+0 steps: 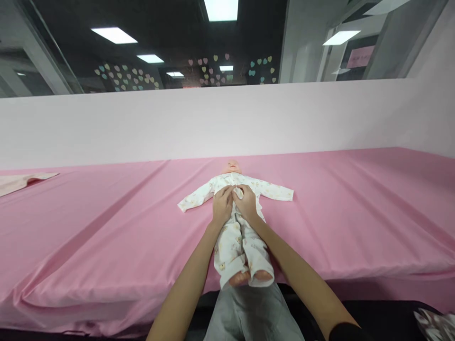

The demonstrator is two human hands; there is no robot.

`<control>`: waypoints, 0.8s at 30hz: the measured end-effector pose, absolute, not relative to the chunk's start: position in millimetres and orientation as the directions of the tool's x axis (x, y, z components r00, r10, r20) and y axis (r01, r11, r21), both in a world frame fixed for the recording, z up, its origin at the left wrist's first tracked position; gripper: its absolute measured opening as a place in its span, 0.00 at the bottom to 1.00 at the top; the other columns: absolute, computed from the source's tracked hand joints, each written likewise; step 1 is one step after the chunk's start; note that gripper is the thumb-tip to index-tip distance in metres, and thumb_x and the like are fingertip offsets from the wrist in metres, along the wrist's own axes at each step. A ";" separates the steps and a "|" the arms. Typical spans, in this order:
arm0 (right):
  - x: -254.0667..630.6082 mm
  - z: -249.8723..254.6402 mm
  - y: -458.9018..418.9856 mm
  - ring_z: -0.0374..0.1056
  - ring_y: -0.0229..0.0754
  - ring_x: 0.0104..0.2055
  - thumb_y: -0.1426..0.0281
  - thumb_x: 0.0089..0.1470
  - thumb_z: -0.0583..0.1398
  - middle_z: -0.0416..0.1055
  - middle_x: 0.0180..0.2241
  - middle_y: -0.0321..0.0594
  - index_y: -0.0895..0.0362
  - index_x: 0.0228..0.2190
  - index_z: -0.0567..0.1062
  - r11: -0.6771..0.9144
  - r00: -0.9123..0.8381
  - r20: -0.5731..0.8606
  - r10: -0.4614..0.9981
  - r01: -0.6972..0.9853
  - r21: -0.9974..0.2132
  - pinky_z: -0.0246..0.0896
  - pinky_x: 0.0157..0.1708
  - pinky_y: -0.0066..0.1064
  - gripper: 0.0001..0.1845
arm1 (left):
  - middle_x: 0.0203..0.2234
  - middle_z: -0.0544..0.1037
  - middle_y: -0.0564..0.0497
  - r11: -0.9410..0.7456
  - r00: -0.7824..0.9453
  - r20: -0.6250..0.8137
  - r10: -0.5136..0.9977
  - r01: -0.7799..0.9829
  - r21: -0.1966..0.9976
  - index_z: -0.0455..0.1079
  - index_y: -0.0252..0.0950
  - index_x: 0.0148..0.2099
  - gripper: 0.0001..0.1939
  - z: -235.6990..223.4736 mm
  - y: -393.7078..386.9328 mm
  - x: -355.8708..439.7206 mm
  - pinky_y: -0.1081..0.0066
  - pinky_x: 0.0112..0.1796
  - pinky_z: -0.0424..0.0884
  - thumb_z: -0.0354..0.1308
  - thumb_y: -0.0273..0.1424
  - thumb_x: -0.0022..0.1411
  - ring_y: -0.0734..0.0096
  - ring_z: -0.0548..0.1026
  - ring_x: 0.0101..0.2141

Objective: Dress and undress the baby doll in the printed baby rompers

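A baby doll lies on its back, head toward the wall, dressed in a white patterned top and matching trousers. Its sleeves stretch out to both sides, and its feet show at the trouser cuffs near the table's front edge. On the doll's chest, my left hand and my right hand meet with fingertips close together, pinching the front of the top. Whatever small fastening may sit between the fingertips is too small to make out.
Pink cloth with creases covers the table. A pale folded fabric lies at the far left. Behind the table stands a white wall below a dark window with heart stickers. Patterned fabric shows at the lower right corner.
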State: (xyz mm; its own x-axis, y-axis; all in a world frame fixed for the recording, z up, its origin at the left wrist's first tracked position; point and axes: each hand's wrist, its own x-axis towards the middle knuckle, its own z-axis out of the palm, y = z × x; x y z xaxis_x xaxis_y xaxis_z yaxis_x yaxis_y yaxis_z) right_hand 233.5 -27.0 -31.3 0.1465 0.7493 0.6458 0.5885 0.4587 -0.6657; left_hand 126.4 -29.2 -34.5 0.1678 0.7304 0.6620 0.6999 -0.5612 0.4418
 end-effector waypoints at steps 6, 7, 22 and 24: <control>235.8 -33.6 -24.7 0.63 0.44 0.47 0.75 0.51 0.52 0.69 0.41 0.46 0.59 0.34 0.72 0.448 0.102 0.644 0.758 0.635 -0.629 0.56 0.50 0.36 0.10 | 0.38 0.77 0.46 -0.384 0.092 0.573 0.815 0.825 0.414 0.63 0.35 0.51 0.16 -19.1 -25.7 133.3 0.62 0.45 0.62 0.44 0.27 0.61 0.60 0.71 0.42; 235.5 -33.5 -25.1 0.62 0.45 0.48 0.74 0.52 0.52 0.69 0.42 0.47 0.59 0.34 0.72 0.435 0.092 0.641 0.762 0.660 -0.613 0.56 0.51 0.37 0.10 | 0.36 0.77 0.46 -0.377 0.082 0.569 0.818 0.824 0.423 0.63 0.35 0.50 0.15 -16.9 -23.1 133.9 0.63 0.44 0.63 0.44 0.26 0.60 0.61 0.72 0.41; 245.8 -25.6 -24.8 0.66 0.43 0.45 0.77 0.50 0.52 0.73 0.40 0.47 0.63 0.38 0.74 0.305 0.162 0.517 0.841 0.648 -0.698 0.56 0.49 0.31 0.15 | 0.40 0.75 0.51 -0.566 0.209 0.644 0.736 0.711 0.417 0.71 0.39 0.41 0.12 -20.3 -17.0 126.4 0.65 0.48 0.60 0.46 0.29 0.60 0.64 0.69 0.44; 251.8 -22.7 -25.1 0.67 0.41 0.44 0.75 0.52 0.51 0.73 0.40 0.45 0.63 0.37 0.74 0.269 0.235 0.460 0.856 0.558 -0.785 0.58 0.48 0.29 0.14 | 0.42 0.74 0.51 -0.563 0.228 0.637 0.737 0.728 0.390 0.70 0.40 0.44 0.13 -19.2 -16.3 126.7 0.64 0.48 0.59 0.48 0.31 0.60 0.63 0.68 0.45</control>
